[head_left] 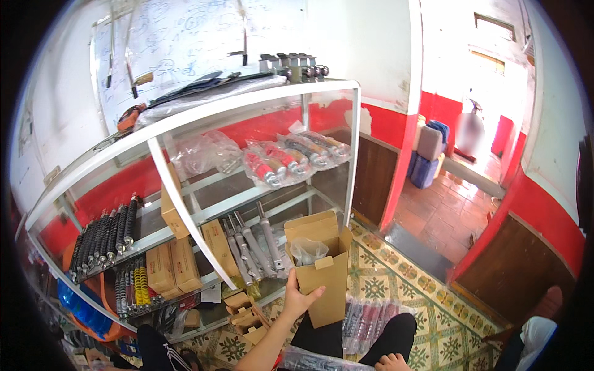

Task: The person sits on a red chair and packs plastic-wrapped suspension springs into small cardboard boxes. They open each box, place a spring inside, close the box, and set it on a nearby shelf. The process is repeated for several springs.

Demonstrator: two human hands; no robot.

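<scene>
In my left hand (303,298) is a tall brown cardboard box (328,287), tilted, with its top flaps up. My fingers are at its left side and the thumb lies across the near face. Clear crumpled plastic (308,251) shows at the box's opening. Across my lap lies a clear plastic-wrapped package (325,360). My right hand (393,363) is low by my right thigh, beside the package's end. The lower edge cuts it off, so its grip is unclear. Between my knees, several plastic-wrapped shock absorbers (371,321) lie on the floor.
A white-framed shelf (216,216) stands ahead. It carries black springs (105,238), yellow springs (141,285), silver tubes (267,238), bagged red parts (275,162) and cardboard boxes (170,269). Small open cartons (247,318) sit on the tiled floor. Other people's legs show lower left and right. A doorway opens at right.
</scene>
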